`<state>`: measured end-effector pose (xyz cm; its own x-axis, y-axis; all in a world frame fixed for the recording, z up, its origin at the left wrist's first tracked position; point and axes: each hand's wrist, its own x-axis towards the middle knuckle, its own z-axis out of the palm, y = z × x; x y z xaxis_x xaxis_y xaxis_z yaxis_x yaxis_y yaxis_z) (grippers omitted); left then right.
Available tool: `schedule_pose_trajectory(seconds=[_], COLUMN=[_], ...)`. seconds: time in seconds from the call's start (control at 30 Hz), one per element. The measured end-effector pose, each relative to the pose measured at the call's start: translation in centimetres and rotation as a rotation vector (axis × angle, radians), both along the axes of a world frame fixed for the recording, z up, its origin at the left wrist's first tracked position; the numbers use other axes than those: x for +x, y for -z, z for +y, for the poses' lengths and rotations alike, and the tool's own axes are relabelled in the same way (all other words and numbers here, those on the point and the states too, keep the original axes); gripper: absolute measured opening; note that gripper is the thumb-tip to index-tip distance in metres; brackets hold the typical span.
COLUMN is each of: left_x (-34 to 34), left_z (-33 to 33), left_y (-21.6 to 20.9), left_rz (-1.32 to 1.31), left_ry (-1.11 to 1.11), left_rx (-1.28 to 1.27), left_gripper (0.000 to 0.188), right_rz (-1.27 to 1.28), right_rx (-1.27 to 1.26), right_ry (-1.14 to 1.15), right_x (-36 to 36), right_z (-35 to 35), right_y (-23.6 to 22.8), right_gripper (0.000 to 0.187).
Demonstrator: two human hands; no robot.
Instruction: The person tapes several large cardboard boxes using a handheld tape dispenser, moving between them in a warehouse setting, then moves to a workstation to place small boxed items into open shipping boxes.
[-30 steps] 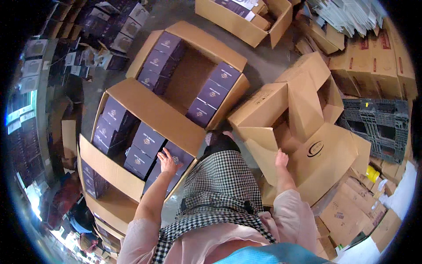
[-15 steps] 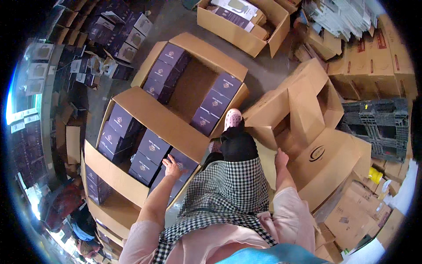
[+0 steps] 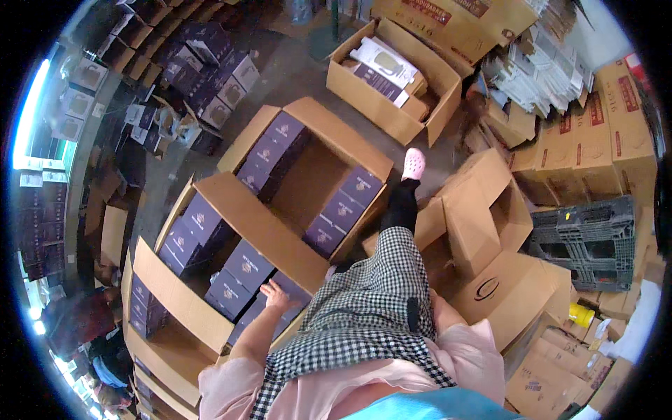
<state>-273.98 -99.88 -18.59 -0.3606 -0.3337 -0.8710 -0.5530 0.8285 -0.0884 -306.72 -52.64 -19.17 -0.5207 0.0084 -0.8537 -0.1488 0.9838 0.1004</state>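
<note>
My left hand (image 3: 275, 295) rests with its fingers spread on the dark purple boxes (image 3: 249, 266) packed in an open brown carton (image 3: 262, 218). It grips none of them. My right forearm (image 3: 444, 313) hangs at my side by the checked apron (image 3: 364, 308), and that hand's fingers are hidden behind the cloth. Just beyond, a second open carton (image 3: 337, 115) holds purple boxes along its left and right sides, with a brown bottom between them. To the right of my legs lies a large carton with raised flaps (image 3: 476, 210).
My foot in a pink clog (image 3: 414, 164) stands between the cartons. Farther off is a carton holding white and purple boxes (image 3: 389, 63). Grey plastic crates (image 3: 584, 241) and tall stacked cartons (image 3: 577, 150) line the right. More purple boxes (image 3: 203, 66) are piled far left.
My foot in the pink clog has stepped forward and right. My right hand has gone from the large carton's flap to my side, behind the apron. My left hand stays on the boxes.
</note>
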Motion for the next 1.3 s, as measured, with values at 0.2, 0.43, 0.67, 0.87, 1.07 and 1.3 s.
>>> schedule_pose_trajectory(seconds=[0.2,0.43,0.67,0.87,1.07,1.3], left_x=[-0.7,-20.7,-42.6,-40.9,-39.2,-44.6], left_z=[-0.1,4.0,-0.1,4.0,11.7,5.9], left_y=[-2.3,-9.2,-16.2,-17.7,-12.7,-10.6], left_rz=[-0.234,0.07,0.32,0.296,-0.016,0.283], left_ry=[-0.37,-0.73,-1.161,-1.345,-1.703,-1.487], left_rx=[0.001,0.018,-0.152,-0.358,-0.034,-0.081], left_gripper=[0.102,0.058,0.045,0.041,0.053,0.046], right_rz=[-0.273,-0.203,-0.101,-0.123,-0.075,-0.277], right_rx=[-0.218,-0.539,-0.916,-0.779,-0.611,-0.633], right_ry=[0.352,-0.072,0.491,0.123,-0.437,-0.511], right_x=[-15.7,-44.0,-70.8,-74.6,-74.8,-76.3], right_z=[-0.8,-5.6,-19.9,-26.4,-29.1,-37.2], right_y=[-1.5,0.6,-6.3,-14.6,-15.6,-12.4], right_gripper=[0.012,0.014,0.023,0.022,0.018,0.021])
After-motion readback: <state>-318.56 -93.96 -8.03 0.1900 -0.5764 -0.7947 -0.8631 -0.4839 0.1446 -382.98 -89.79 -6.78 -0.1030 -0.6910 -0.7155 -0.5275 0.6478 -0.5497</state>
